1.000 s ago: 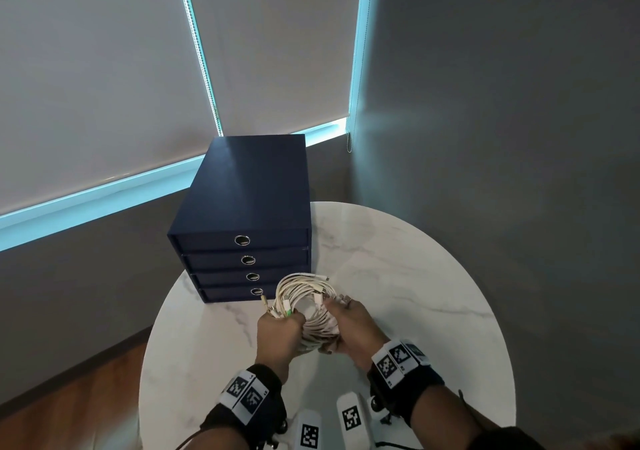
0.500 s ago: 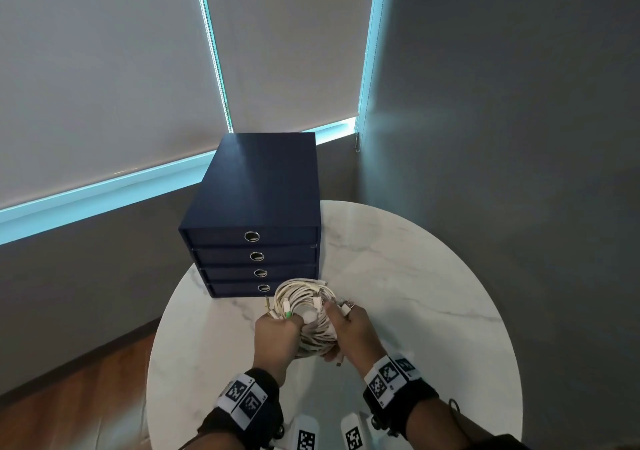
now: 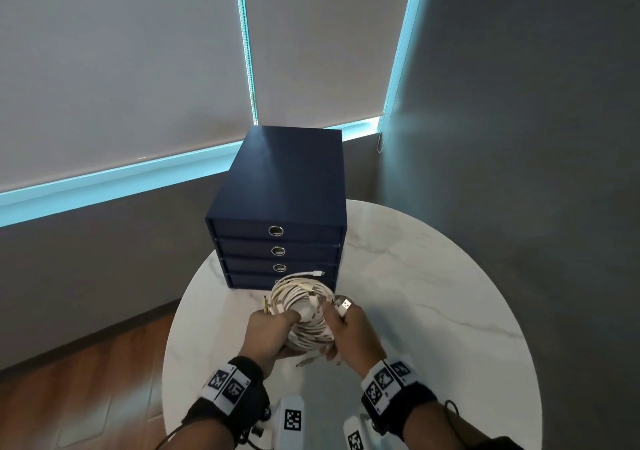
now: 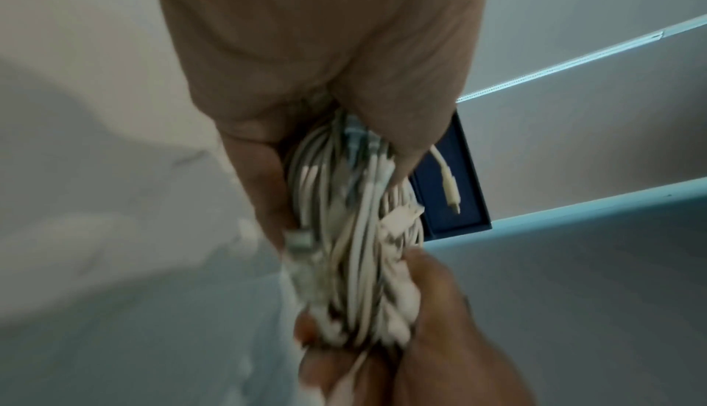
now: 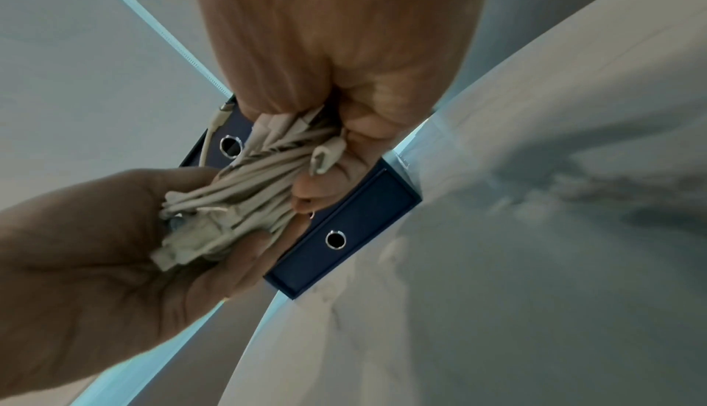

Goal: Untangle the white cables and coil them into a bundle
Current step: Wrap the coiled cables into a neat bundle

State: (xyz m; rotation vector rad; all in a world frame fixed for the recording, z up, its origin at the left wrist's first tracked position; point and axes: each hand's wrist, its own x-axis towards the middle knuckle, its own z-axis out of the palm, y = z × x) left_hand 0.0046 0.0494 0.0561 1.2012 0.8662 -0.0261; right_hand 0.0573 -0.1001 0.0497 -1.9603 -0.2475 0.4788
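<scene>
A coil of white cables [image 3: 300, 306] hangs above the round marble table [image 3: 433, 311], held between both hands. My left hand [image 3: 273, 332] grips the coil's left side, fingers curled round the strands [image 4: 356, 231]. On the right side my right hand [image 3: 349, 328] grips the bundle [image 5: 252, 182], with a silver USB plug [image 3: 344, 306] sticking up over its knuckles. One loose cable end with a plug [image 3: 313, 273] pokes out at the top of the coil, in front of the drawers. Several other plugs stick out of the bundle.
A dark blue drawer unit [image 3: 280, 214] with ring pulls stands at the table's far left, just beyond the coil. A grey wall rises to the right and window blinds [image 3: 138, 69] hang behind. Wooden floor [image 3: 79, 380] lies to the left below the table.
The coil stays in both hands. A loose cable end now sticks out at its top. The head view has shifted, so the drawers and the hands sit further right in the picture.
</scene>
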